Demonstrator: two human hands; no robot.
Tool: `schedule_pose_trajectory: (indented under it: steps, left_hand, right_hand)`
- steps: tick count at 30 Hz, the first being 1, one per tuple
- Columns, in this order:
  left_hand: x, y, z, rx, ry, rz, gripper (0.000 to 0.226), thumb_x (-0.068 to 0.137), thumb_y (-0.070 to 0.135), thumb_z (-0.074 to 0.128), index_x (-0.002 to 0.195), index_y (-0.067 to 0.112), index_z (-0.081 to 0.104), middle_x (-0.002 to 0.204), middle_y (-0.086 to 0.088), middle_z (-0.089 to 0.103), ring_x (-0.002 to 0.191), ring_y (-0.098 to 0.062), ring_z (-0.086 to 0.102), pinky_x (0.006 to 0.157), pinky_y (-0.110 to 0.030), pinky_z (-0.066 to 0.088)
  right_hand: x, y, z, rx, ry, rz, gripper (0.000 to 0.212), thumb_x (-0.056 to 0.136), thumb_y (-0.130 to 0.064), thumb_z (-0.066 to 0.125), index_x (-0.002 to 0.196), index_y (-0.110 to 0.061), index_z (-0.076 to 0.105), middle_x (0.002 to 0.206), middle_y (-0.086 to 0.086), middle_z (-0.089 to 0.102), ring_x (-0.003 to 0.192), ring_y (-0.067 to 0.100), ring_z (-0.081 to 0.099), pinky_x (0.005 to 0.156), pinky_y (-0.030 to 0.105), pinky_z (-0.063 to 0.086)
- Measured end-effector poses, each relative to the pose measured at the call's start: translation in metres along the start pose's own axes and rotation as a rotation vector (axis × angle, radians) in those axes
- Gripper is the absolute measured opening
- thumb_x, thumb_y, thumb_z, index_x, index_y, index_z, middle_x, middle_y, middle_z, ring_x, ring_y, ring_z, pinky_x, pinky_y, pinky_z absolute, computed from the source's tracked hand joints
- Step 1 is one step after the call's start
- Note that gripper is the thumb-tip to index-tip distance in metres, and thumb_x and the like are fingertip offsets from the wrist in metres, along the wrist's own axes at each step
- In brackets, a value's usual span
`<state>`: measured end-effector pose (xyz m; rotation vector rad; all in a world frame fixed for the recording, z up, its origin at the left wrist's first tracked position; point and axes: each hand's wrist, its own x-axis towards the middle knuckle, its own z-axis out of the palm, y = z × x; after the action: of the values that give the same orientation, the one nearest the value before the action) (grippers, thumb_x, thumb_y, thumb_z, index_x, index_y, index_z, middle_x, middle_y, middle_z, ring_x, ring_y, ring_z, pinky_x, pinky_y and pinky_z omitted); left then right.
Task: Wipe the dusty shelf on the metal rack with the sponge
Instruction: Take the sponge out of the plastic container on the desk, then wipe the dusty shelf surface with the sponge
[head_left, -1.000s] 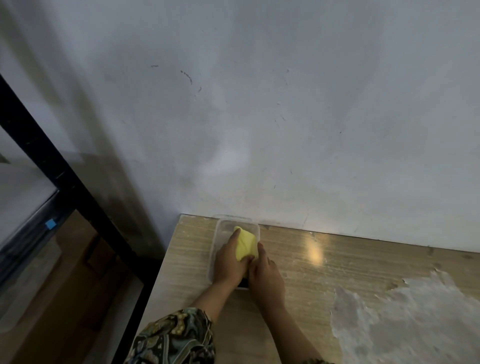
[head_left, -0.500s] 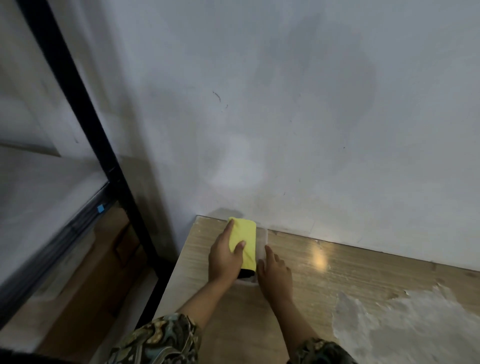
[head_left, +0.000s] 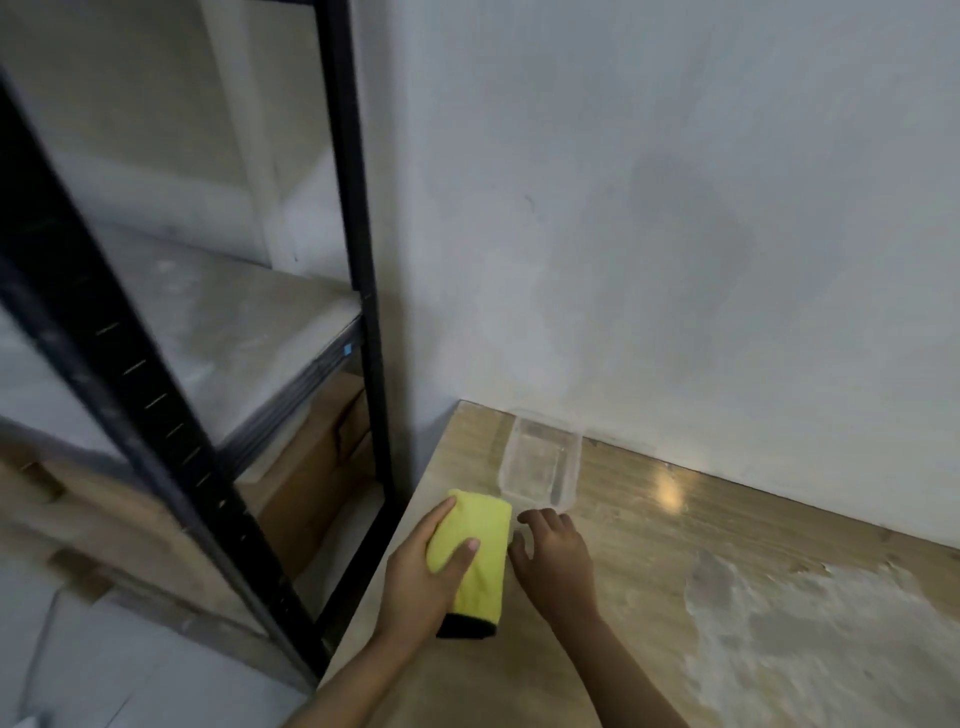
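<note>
My left hand (head_left: 423, 577) grips a yellow sponge (head_left: 480, 540) with a black underside, thumb across its top, just above the wooden table's left part. My right hand (head_left: 553, 564) hovers beside the sponge with loosely curled fingers, holding nothing. The black metal rack (head_left: 358, 249) stands to the left of the table. Its grey, dusty shelf (head_left: 218, 332) lies at about table height and looks bare.
A clear plastic container (head_left: 540, 462) sits on the wooden table (head_left: 675, 545) near the wall, just beyond my hands. A white dusty patch (head_left: 810, 623) covers the table's right part. Cardboard boxes (head_left: 306, 467) sit under the shelf. The rack's front post (head_left: 145, 415) crosses the left foreground.
My left hand has lifted the sponge out of the clear container and drawn it toward me and to the left. The view has swung left, bringing the rack and shelf in.
</note>
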<state>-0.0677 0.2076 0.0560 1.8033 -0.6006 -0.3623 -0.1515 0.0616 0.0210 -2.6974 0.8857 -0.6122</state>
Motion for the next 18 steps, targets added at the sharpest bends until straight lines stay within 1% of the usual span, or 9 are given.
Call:
schedule_pose_trajectory:
  steps: [2, 4, 6, 9, 11, 14, 15, 17, 18]
  left_hand:
    - [-0.030, -0.016, -0.027, -0.031, 0.051, -0.082, 0.047, 0.081, 0.038, 0.066, 0.125, 0.038, 0.049, 0.123, 0.015, 0.052, 0.110, -0.004, 0.048, 0.085, -0.019, 0.039]
    - [-0.057, -0.030, -0.059, -0.058, 0.091, -0.142, 0.050, 0.074, 0.048, 0.063, 0.122, 0.040, 0.050, 0.122, 0.013, 0.053, 0.108, -0.007, 0.049, 0.084, -0.024, 0.040]
    - [-0.082, -0.041, -0.097, -0.074, 0.128, -0.174, 0.052, 0.072, 0.050, 0.063, 0.122, 0.040, 0.052, 0.122, 0.012, 0.054, 0.108, -0.008, 0.051, 0.081, -0.022, 0.041]
    - [-0.111, -0.051, -0.162, -0.065, 0.204, -0.178, 0.046, 0.080, 0.035, 0.067, 0.123, 0.038, 0.052, 0.118, 0.010, 0.055, 0.104, -0.009, 0.051, 0.073, -0.015, 0.040]
    - [-0.127, -0.057, -0.213, -0.045, 0.265, -0.166, 0.043, 0.081, 0.030, 0.067, 0.121, 0.038, 0.052, 0.116, 0.010, 0.055, 0.102, -0.009, 0.051, 0.072, -0.017, 0.041]
    - [-0.141, -0.061, -0.285, -0.018, 0.344, -0.131, 0.044, 0.082, 0.029, 0.067, 0.123, 0.036, 0.053, 0.120, 0.008, 0.055, 0.105, -0.012, 0.051, 0.083, -0.028, 0.044]
    - [-0.144, -0.063, -0.309, -0.013, 0.374, -0.122, 0.045, 0.082, 0.028, 0.067, 0.125, 0.034, 0.053, 0.121, 0.008, 0.055, 0.106, -0.012, 0.051, 0.083, -0.028, 0.044]
    - [-0.145, -0.063, -0.353, 0.008, 0.411, -0.082, 0.045, 0.083, 0.028, 0.066, 0.126, 0.032, 0.052, 0.123, 0.011, 0.052, 0.105, -0.010, 0.050, 0.077, -0.022, 0.042]
    - [-0.142, -0.062, -0.372, 0.020, 0.419, -0.059, 0.045, 0.084, 0.028, 0.065, 0.126, 0.032, 0.051, 0.124, 0.013, 0.051, 0.104, -0.009, 0.049, 0.075, -0.020, 0.040]
  right_hand:
    - [-0.020, -0.026, 0.002, 0.041, 0.009, -0.036, 0.026, 0.074, -0.027, 0.047, 0.086, -0.014, 0.067, 0.077, 0.001, 0.067, 0.069, 0.022, 0.062, 0.053, 0.032, 0.051]
    - [-0.040, -0.059, 0.004, 0.076, -0.009, -0.063, 0.028, 0.074, -0.029, 0.045, 0.084, -0.016, 0.067, 0.077, -0.001, 0.067, 0.069, 0.020, 0.062, 0.054, 0.031, 0.051]
    - [-0.061, -0.098, 0.009, 0.099, -0.037, -0.110, 0.025, 0.074, -0.029, 0.045, 0.081, -0.018, 0.067, 0.075, -0.003, 0.066, 0.068, 0.019, 0.061, 0.055, 0.028, 0.050]
    - [-0.087, -0.160, 0.021, 0.140, -0.032, -0.156, 0.022, 0.073, -0.028, 0.046, 0.079, -0.019, 0.065, 0.075, -0.003, 0.064, 0.070, 0.015, 0.055, 0.060, 0.027, 0.044]
    - [-0.104, -0.209, 0.029, 0.208, -0.016, -0.162, 0.021, 0.074, -0.027, 0.046, 0.079, -0.018, 0.064, 0.075, -0.002, 0.064, 0.073, 0.013, 0.050, 0.063, 0.025, 0.038]
    - [-0.118, -0.278, 0.035, 0.272, -0.014, -0.145, 0.019, 0.076, -0.025, 0.050, 0.082, -0.017, 0.065, 0.078, -0.001, 0.064, 0.075, 0.017, 0.057, 0.065, 0.023, 0.041]
    - [-0.119, -0.302, 0.035, 0.289, -0.015, -0.148, 0.014, 0.077, -0.022, 0.054, 0.082, -0.016, 0.065, 0.079, 0.000, 0.064, 0.076, 0.019, 0.059, 0.066, 0.024, 0.043]
    - [-0.114, -0.348, 0.033, 0.328, -0.008, -0.164, 0.003, 0.079, -0.015, 0.060, 0.078, -0.013, 0.062, 0.080, 0.003, 0.061, 0.078, 0.022, 0.059, 0.067, 0.029, 0.046]
    - [-0.110, -0.369, 0.030, 0.354, -0.007, -0.170, 0.005, 0.080, -0.012, 0.061, 0.076, -0.012, 0.060, 0.080, 0.003, 0.059, 0.079, 0.022, 0.058, 0.066, 0.029, 0.046]
